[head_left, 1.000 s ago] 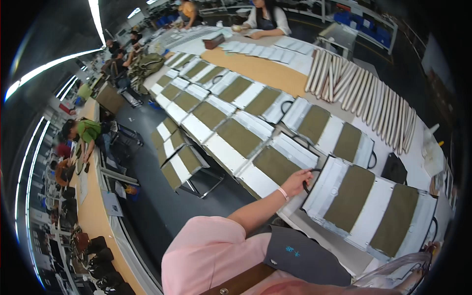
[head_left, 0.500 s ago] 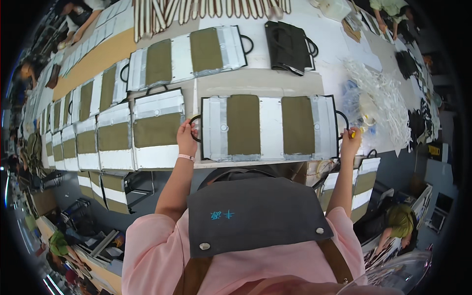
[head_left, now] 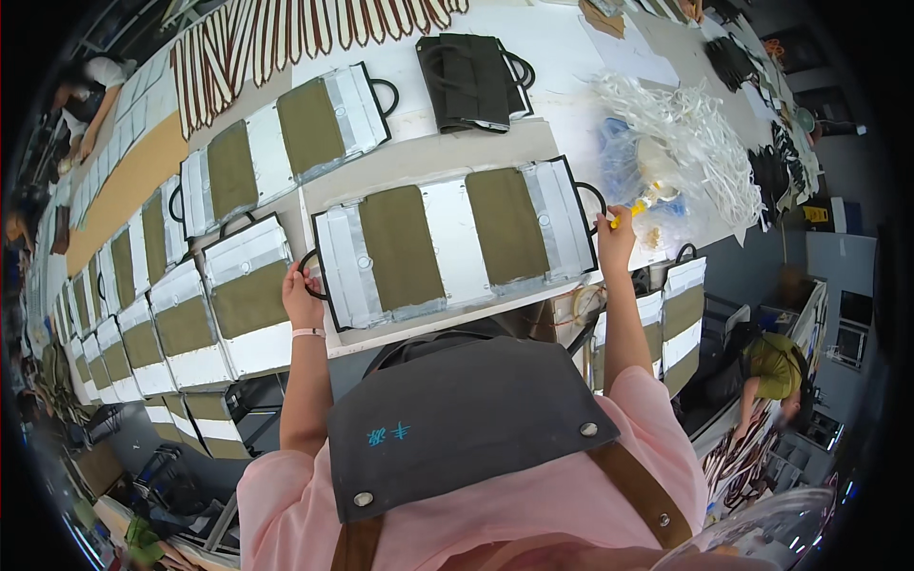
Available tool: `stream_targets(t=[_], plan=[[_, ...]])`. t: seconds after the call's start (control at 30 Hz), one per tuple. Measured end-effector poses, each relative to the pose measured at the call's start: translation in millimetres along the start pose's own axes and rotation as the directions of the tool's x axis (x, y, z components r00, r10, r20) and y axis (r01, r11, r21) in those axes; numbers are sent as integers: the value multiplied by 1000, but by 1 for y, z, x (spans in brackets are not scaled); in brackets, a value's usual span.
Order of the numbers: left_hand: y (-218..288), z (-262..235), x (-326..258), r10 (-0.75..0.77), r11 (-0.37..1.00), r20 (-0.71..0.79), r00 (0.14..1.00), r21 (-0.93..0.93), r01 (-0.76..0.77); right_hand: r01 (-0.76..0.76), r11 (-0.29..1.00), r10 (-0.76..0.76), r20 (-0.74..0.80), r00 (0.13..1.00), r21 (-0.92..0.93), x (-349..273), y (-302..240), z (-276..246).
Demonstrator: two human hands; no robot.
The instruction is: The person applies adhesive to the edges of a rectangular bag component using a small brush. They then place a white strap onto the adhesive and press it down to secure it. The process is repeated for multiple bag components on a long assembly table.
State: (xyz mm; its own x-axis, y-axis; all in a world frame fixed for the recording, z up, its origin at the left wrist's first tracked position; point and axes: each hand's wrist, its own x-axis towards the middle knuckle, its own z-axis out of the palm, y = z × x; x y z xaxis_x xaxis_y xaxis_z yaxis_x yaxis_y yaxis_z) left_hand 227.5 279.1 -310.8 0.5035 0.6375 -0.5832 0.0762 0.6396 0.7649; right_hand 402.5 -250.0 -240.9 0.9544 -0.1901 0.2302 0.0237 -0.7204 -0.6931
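An unfolded bag panel [head_left: 446,228] lies flat on the table before me, white with two olive-green patches, grey strips and dark edging. It has a black loop handle at each end. My left hand [head_left: 303,297] is closed on the left handle [head_left: 304,270]. My right hand [head_left: 615,236] is closed at the right handle [head_left: 592,193] and also holds a thin yellow tool [head_left: 633,211] pointing up and right. The tool's tip is near a small pale-topped container, too blurred to make out, among clear plastic.
Similar panels [head_left: 255,276] overlap in a row to the left; another [head_left: 286,143] lies behind. A folded black bag [head_left: 465,84] sits farther back. White strips [head_left: 700,143] are heaped at right. Brown-edged straps [head_left: 286,38] line the far side. A person [head_left: 776,366] works at lower right.
The whole view has turned and shifted, so the table and panel appear farther left and tilted. Both hands stay at the handles; the yellow tool shows more clearly now.
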Motion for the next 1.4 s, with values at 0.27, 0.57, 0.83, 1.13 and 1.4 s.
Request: stream_targets(t=[0.27,0.57,0.83,1.13,1.4], plan=[[0,-8,5,-15,998,10,1000,53,15,54,964,-47,31,998,-260,-1,1,6],[1,-8,-2,23,997,6,1000,76,-23,484,848,-460,153,875,-217,-10,-58,-5],[-15,-10,7,553,542,84,829,719,-435,-6,946,-85,266,960,324,4,-83,9],[-38,202,-61,368,19,792,487,518,-855,-578,-33,569,491,660,815,39,20,60],[-113,360,-69,-66,41,982,176,178,-983,-651,-270,537,673,509,709,37,44,92]])
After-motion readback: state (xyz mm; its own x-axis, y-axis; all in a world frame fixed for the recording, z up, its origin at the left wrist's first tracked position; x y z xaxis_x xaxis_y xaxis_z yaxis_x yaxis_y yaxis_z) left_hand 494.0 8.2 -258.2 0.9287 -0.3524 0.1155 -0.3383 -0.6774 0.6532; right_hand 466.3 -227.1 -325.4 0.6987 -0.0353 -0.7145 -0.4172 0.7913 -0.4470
